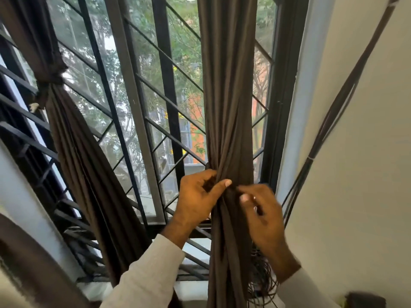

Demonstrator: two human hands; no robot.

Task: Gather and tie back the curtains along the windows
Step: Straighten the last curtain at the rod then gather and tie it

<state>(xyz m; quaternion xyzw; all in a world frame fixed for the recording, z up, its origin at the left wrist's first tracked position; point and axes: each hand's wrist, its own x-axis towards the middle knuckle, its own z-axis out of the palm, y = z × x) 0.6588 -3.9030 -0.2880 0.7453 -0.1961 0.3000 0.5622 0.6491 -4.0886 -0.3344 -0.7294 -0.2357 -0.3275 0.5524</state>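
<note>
Left hand [198, 196] pinching gathered curtain [229, 107] | right hand [260, 210] blurred, grip unclear | wall [355, 152] close right

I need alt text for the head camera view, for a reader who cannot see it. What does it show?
Two hands gather a hanging brown curtain before a barred window: the left hand pinches its folds, and the right hand, blurred, is beside it at the same height. To the left, a second brown curtain is already tied back; dark cables run down the white wall at right.

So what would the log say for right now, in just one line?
step: gathering right curtain | left hand: pinching folds | right hand: at bundle, grip unclear | left curtain: already tied | tie on right curtain: not yet
</note>
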